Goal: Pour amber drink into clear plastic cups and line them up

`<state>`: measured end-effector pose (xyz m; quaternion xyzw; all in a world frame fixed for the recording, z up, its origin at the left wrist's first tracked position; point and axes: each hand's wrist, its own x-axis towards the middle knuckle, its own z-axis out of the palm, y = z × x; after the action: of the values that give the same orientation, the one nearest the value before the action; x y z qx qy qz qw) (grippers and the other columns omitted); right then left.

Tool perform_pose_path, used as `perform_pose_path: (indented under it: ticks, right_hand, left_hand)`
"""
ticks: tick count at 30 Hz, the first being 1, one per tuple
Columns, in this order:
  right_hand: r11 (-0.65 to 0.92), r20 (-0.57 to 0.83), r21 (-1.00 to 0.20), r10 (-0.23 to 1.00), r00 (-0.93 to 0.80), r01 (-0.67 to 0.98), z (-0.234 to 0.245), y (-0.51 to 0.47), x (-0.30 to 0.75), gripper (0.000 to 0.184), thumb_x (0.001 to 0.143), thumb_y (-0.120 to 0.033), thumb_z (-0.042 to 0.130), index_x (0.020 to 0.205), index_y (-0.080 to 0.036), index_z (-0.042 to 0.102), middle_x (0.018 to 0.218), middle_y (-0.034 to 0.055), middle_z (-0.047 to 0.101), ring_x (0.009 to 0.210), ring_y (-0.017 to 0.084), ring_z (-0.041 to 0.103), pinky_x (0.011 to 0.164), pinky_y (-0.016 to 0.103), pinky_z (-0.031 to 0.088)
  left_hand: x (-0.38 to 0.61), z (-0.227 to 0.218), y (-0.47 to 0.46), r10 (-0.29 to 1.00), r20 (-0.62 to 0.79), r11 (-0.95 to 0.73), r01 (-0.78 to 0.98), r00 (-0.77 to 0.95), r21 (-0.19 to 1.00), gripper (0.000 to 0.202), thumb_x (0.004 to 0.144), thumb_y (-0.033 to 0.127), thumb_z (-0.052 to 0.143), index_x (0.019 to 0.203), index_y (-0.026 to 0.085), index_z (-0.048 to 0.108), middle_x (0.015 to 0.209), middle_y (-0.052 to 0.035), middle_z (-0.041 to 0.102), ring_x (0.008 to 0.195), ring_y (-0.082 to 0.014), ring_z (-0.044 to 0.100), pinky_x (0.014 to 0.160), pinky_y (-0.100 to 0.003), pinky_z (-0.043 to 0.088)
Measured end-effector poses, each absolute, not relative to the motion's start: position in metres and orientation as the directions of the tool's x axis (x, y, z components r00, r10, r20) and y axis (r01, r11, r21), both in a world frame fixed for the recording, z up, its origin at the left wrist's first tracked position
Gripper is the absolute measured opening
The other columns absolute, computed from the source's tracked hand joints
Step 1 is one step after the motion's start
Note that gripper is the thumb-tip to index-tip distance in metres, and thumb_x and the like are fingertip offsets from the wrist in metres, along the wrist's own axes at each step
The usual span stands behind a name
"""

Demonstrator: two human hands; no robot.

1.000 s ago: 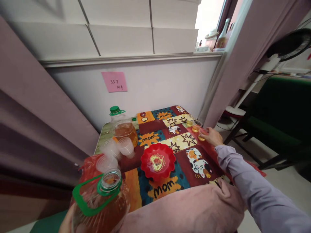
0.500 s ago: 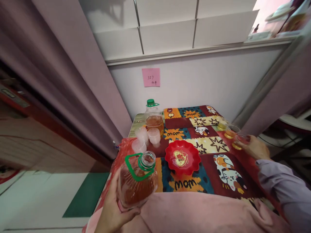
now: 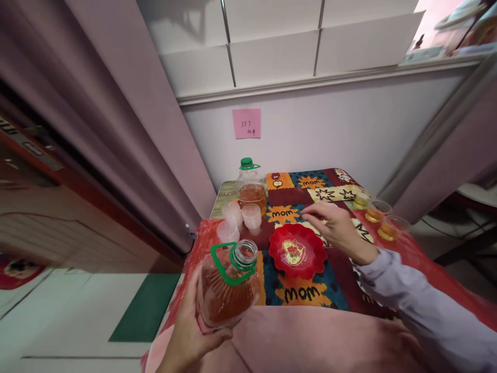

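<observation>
In my left hand [image 3: 194,321] is a large clear plastic bottle [image 3: 229,298] of amber liquid, tilted a little. Its mouth is uncapped and a green handle ring circles the neck. My right hand [image 3: 334,225] is over the table mat behind the red scalloped plate [image 3: 285,267], with fingers stretched leftward and nothing in them. To its left stand stacks of clear plastic cups [image 3: 252,217]. Three clear cups with yellow liquid form a row at the right edge; the nearest cup [image 3: 390,228] is apart from my hand.
A second bottle [image 3: 252,194], green-capped, stands behind the cup stacks. Patterned mats [image 3: 306,292] and a red cover [image 3: 435,269] lie on the table. The wall bears a pink note [image 3: 247,123]. Pink cloth [image 3: 303,336] covers the near edge.
My right hand has let go of the nearest cup in the right-hand row and moved left over the mat. The bottle stays in my left hand. The view has shifted slightly.
</observation>
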<state>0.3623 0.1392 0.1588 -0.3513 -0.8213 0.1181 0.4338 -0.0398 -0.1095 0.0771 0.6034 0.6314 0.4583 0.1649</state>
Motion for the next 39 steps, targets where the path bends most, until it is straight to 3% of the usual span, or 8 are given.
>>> perform_pose_path:
  ticks: [2,4,8,15,25,32,35,39]
  right_hand:
    - [0.769,0.576,-0.481,0.64,-0.509,0.422,0.166,0.144,0.314,0.014,0.113,-0.029,0.071,0.114,-0.026,0.085,0.107,0.0065,0.086,0.093,0.021,0.081,0.087,0.033,0.063]
    - [0.769,0.444,-0.414,0.637,-0.63,0.486,0.169,0.153,0.272,0.017,0.111,-0.024,0.075,0.124,-0.024,0.085,0.119,0.0094,0.085,0.1,0.022,0.082,0.092,0.033,0.064]
    - [0.732,0.165,-0.253,0.677,-0.717,0.633,0.173,0.168,0.214,0.035,0.111,-0.022,0.073,0.144,-0.018,0.08,0.146,0.0174,0.079,0.124,0.028,0.081,0.104,0.034,0.062]
    - [0.7,0.01,-0.198,0.702,-0.713,0.686,0.17,0.177,0.189,0.032,0.116,-0.026,0.061,0.133,-0.018,0.086,0.138,0.0189,0.086,0.125,0.032,0.082,0.102,0.036,0.061]
    - [0.698,0.014,-0.236,0.698,-0.716,0.676,0.168,0.161,0.192,0.026,0.115,-0.029,0.066,0.125,-0.02,0.089,0.137,0.0165,0.087,0.126,0.031,0.082,0.101,0.034,0.059]
    - [0.673,0.092,-0.315,0.724,-0.684,0.67,0.163,0.166,0.196,0.011,0.104,-0.028,0.085,0.109,-0.02,0.091,0.119,0.0127,0.092,0.111,0.029,0.086,0.091,0.031,0.059]
    - [0.679,0.158,-0.36,0.721,-0.675,0.64,0.161,0.166,0.196,0.016,0.099,-0.032,0.093,0.109,-0.02,0.09,0.117,0.0117,0.092,0.108,0.027,0.086,0.09,0.03,0.059]
    - [0.704,0.263,-0.407,0.7,-0.664,0.581,0.17,0.164,0.196,0.011,0.108,-0.028,0.082,0.106,-0.019,0.089,0.109,0.0103,0.091,0.101,0.023,0.084,0.09,0.03,0.059]
  left_hand:
    - [-0.037,0.079,-0.11,0.915,0.345,-0.157,0.601,-0.21,0.784,0.155,0.054,0.081,0.105,0.183,0.037,0.032,0.182,-0.0268,0.053,0.162,-0.0604,0.054,0.128,-0.084,0.044]
    - [-0.035,0.08,-0.11,0.915,0.345,-0.166,0.587,-0.207,0.792,0.152,0.056,0.081,0.105,0.183,0.038,0.033,0.186,-0.0257,0.048,0.166,-0.0604,0.049,0.13,-0.087,0.039]
    - [-0.032,0.082,-0.109,0.905,0.38,-0.205,0.588,-0.19,0.782,0.148,0.056,0.088,0.101,0.181,0.038,0.038,0.182,-0.025,0.054,0.163,-0.0601,0.053,0.127,-0.088,0.042]
    - [-0.031,0.079,-0.111,0.893,0.42,-0.247,0.606,-0.161,0.756,0.149,0.056,0.086,0.103,0.181,0.033,0.042,0.18,-0.0273,0.054,0.162,-0.059,0.056,0.126,-0.08,0.052]
    - [-0.042,0.068,-0.114,0.91,0.322,-0.168,0.477,-0.263,0.863,0.152,0.054,0.088,0.102,0.18,0.034,0.037,0.18,-0.0256,0.055,0.166,-0.0593,0.05,0.132,-0.087,0.036]
    - [-0.041,0.08,-0.115,0.929,0.297,-0.145,0.519,-0.223,0.842,0.159,0.052,0.082,0.107,0.183,0.031,0.034,0.183,-0.0285,0.05,0.165,-0.0584,0.052,0.131,-0.08,0.046]
    - [-0.039,0.087,-0.115,0.924,0.32,-0.143,0.585,-0.21,0.798,0.158,0.049,0.079,0.11,0.181,0.029,0.04,0.18,-0.0294,0.053,0.164,-0.0597,0.052,0.13,-0.078,0.048]
    - [-0.032,0.087,-0.113,0.9,0.379,-0.197,0.578,-0.213,0.792,0.155,0.052,0.086,0.104,0.183,0.039,0.035,0.182,-0.0249,0.052,0.165,-0.0608,0.051,0.129,-0.087,0.043]
